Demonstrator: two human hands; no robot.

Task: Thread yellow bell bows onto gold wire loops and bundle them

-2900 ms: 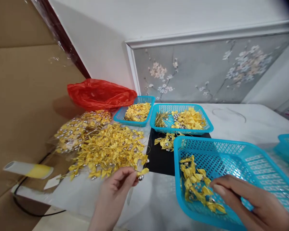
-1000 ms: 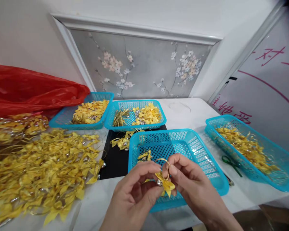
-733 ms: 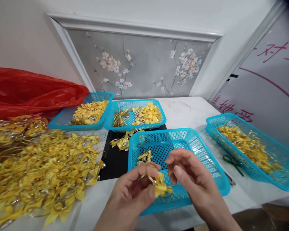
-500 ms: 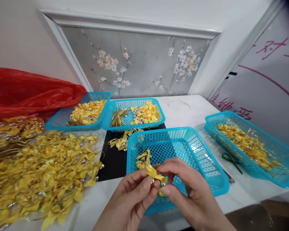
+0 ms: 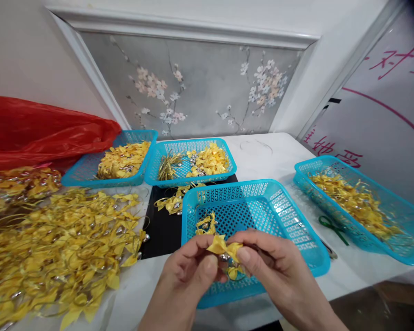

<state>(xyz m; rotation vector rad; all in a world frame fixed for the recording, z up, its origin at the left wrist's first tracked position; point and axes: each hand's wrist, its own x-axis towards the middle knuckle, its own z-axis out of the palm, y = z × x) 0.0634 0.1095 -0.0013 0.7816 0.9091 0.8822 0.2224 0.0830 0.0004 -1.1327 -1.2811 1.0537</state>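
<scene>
Landmark is the near blue basket (image 5: 296, 216), centre of the table.

Far left of it: red plastic bag (image 5: 37, 133) at the back, with a clear bag of yellow bows (image 5: 17, 184) in front of it. Nearer on the same side, a big loose heap of yellow bows (image 5: 62, 243) spread over the white table (image 5: 262, 156).

Behind the basket, to the left: two smaller blue trays, the left tray (image 5: 86, 172) full of bows, the middle tray (image 5: 193, 147) with bows, silver beads and gold wire. A few bows (image 5: 174, 202) lie on a black mat (image 5: 162, 230) touching the basket's left side.

Over the basket's front rim: left hand (image 5: 186, 280) and right hand (image 5: 272, 271), both pinched shut on one yellow bow (image 5: 224, 246), thumb and forefinger each side, fingertips nearly meeting. A small clump of bows (image 5: 207, 224) lies inside the basket just behind.

Right of the basket: green scissors (image 5: 333, 227), then a right blue tray (image 5: 400, 257) of gold-yellow pieces.
</scene>
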